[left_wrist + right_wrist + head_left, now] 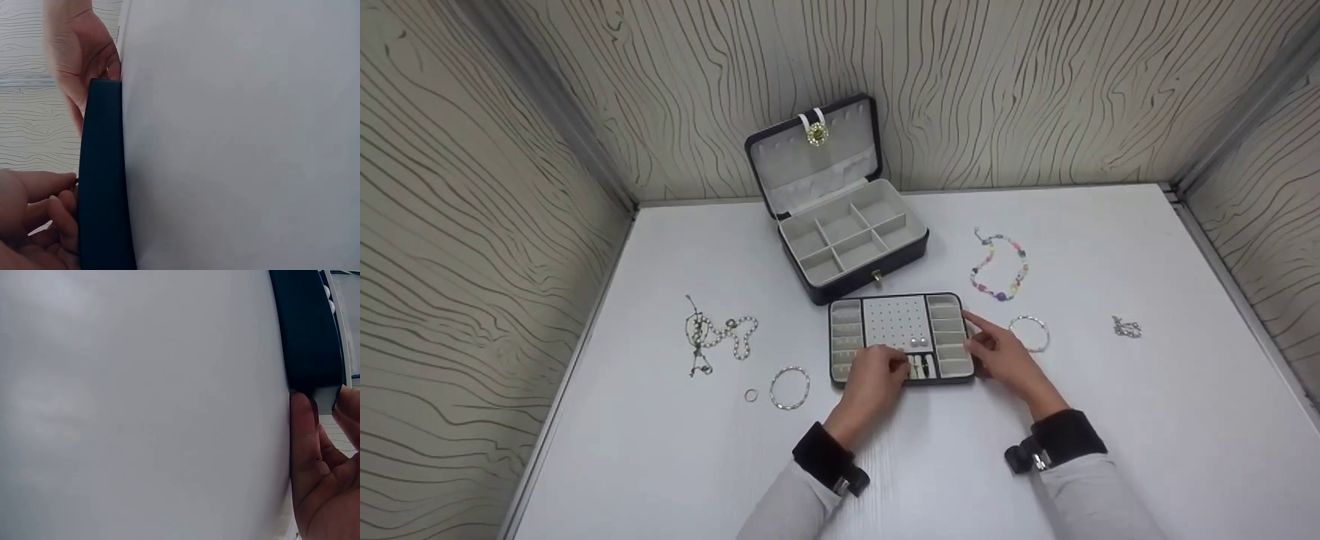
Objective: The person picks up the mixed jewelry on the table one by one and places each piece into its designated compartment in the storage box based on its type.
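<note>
A dark-edged jewelry tray (896, 325) lies on the table, with side compartments, a perforated panel and a slotted section at the front. At that section my left hand (876, 375) pinches a small dark piece of jewelry (76, 181), mostly hidden by the fingertips. Two slim items, one gold and one black (925, 366), sit in the slots beside these fingers. My right hand (1003, 360) grips the tray's right end, its fingers at the upper and lower edges in the right wrist view. A pair of pearl earrings (919, 342) shows on the panel.
Behind the tray stands an open jewelry box (855, 281) with divided compartments. Tangled necklaces (720, 334), a small ring (751, 395) and a bracelet (789, 388) lie left. To the right are a colorful bead necklace (1001, 294), another bracelet (1046, 334) and a small silver chain (1126, 327).
</note>
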A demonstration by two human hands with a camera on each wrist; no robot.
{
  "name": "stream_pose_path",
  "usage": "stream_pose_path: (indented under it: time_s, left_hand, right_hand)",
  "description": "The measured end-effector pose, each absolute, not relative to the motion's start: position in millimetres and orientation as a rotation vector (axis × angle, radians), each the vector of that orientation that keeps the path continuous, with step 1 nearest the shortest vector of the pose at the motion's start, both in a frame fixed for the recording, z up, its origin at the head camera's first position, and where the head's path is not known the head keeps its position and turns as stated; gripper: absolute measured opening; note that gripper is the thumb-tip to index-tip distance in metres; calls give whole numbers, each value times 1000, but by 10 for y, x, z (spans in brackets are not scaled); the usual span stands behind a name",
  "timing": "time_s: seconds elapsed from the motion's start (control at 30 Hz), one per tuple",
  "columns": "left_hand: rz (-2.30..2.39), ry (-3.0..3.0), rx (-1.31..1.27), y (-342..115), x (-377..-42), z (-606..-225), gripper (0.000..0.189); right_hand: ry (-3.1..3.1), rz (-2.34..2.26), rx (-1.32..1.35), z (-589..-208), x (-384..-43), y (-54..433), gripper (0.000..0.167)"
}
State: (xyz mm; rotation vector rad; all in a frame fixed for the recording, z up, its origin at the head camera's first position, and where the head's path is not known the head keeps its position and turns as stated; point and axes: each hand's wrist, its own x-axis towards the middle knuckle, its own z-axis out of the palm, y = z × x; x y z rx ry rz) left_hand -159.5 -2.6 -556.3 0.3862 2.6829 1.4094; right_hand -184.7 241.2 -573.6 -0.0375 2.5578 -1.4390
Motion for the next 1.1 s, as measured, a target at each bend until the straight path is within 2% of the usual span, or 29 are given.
stream_pose_path:
  time_s: [0.17, 0.8, 1.0, 1.1]
  left_hand:
    - [1383, 2658, 377, -46, -1594, -5553, 15]
    - [1268, 2848, 376, 36, -1603, -5607, 10]
    - [1234, 2729, 455, -43, -1581, -5549, 9]
    - [1209, 2644, 525, -162, -1550, -5492, 15]
  right_hand:
    - [2580, -1416, -67, -5742, -1852, 2408, 53]
    - [2565, -1405, -53, -5736, -1843, 2400, 53]
    - [2587, -1413, -57, -5750, -1847, 2412, 53]
    - [2587, -1411, -63, -5762, -1848, 2416, 53]
